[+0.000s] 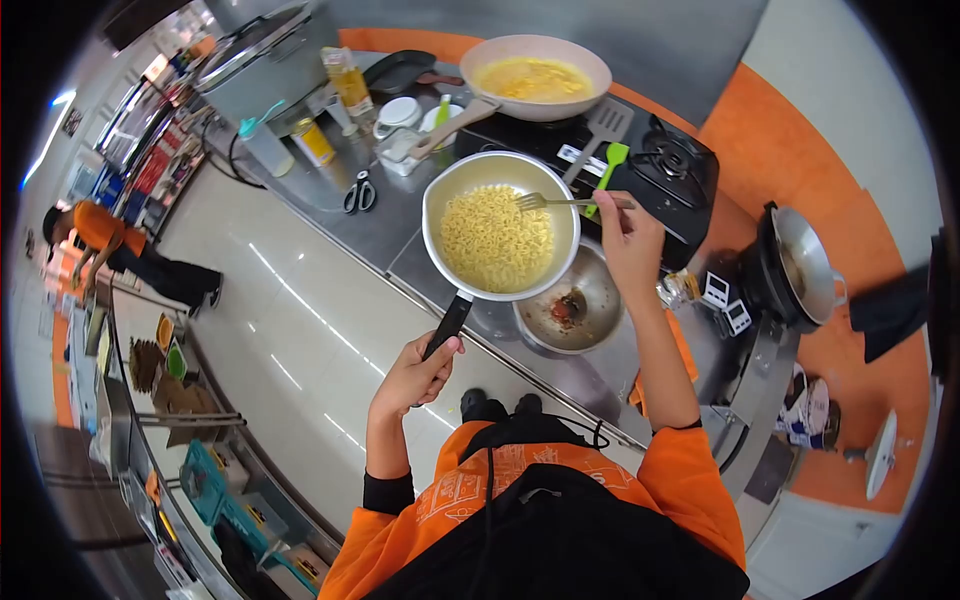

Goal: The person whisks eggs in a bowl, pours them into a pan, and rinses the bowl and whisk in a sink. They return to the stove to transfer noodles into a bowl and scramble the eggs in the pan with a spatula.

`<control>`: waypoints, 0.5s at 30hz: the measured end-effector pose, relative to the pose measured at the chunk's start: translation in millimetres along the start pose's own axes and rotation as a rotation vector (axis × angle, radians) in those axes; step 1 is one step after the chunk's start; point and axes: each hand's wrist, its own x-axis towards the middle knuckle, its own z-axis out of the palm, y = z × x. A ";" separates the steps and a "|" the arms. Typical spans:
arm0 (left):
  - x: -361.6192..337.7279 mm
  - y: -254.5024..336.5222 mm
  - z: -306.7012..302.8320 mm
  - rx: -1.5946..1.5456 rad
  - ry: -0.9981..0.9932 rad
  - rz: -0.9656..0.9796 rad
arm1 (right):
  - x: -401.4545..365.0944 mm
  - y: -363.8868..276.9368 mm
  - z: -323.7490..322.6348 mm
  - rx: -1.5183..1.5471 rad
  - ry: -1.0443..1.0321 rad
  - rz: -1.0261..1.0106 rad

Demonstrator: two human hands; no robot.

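Observation:
My left hand (417,374) is wrapped round the black handle of a saucepan (432,240), held up over the counter's front edge. Cooked instant noodles (490,240) fill the pan's bottom. Between the fingers of my right hand (632,240) is a metal fork (560,202), its tines at the upper edge of the noodles. Below and right of the saucepan, partly covered by it, a steel bowl (600,320) holds a small dark and reddish heap of what looks like seasoning.
Behind, a frying pan (480,55) with yellow food sits on the stove (690,215). A slotted spatula (600,135) and green brush (610,165) lie there. Scissors (360,192) and bottles stand left, timers (737,318) and a wok (800,260) right. Another person (110,245) stands far left.

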 end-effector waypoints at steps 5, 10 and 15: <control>23.9 1.2 -5.4 0.049 -0.058 0.004 | -17.0 16.7 22.2 0.205 -0.103 0.189; 41.5 9.4 -11.9 0.058 -0.060 -0.023 | -32.0 4.0 5.8 0.179 -0.239 0.161; 53.7 10.2 -20.7 0.093 -0.102 -0.030 | -26.5 -26.8 -29.4 -0.071 -0.247 0.034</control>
